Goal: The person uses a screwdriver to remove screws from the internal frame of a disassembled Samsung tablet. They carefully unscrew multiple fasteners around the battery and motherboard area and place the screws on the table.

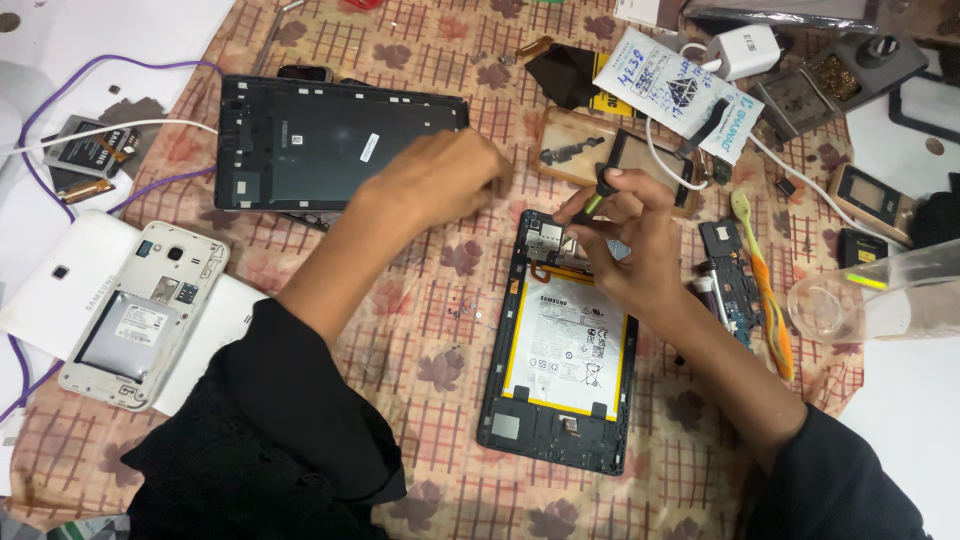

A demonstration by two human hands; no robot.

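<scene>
1. Right hand [625, 235]: I see it gripping a slim green-tipped tool [597, 200] over the top end of the opened black tablet with white battery [560, 345].
2. Left hand [440, 180]: loosely curled, holding nothing visible, near the tablet's top-left corner.
3. Tablet lies on the checked floral cloth [440, 400].

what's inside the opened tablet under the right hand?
Inside the opened tablet: a large white battery and a small board at the top edge. The right hand covers the upper right corner, hiding what's there.
</scene>
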